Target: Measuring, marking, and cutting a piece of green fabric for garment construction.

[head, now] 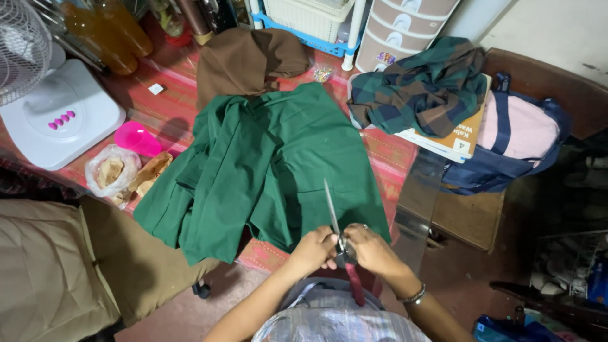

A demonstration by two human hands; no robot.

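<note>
- Scissors [337, 231] sit at the near edge of the worktop [386, 152], gripped by both hands. The long metal blades point up and away from the person, over the near hem of a green cloth, and the dark red handles hang down toward the person's lap.
- Left hand [315, 249] is curled closed around the scissors at the joint, knuckles facing up.
- Right hand [372, 248] is also closed on the scissors from the other side, touching the left hand — a ring shows on one finger and a bead bracelet [415, 294] circles the wrist.
- Green cloth [266, 164] lies spread and partly folded across the middle of the worktop, on a red patterned mat. Its near edge reaches the worktop's front edge, right by the hands.
- Brown cloth [250, 60] lies bunched at the far edge, touching the green cloth.
- Dark plaid cloth [424, 85] is heaped on a stack of books [453, 139] at the right edge of the worktop.
- Blue and pink bag [516, 142] rests on a lower wooden surface just beside the books.
- White fan [44, 95] stands at the far left, with a pink plastic piece [136, 138] and a clear plastic bag [113, 170] near its base.
- Open room: a strip of bare mat shows to the right of the green cloth — little else is uncovered.
- Tan cushion [50, 266] fills the lower left, beside the worktop.
</note>
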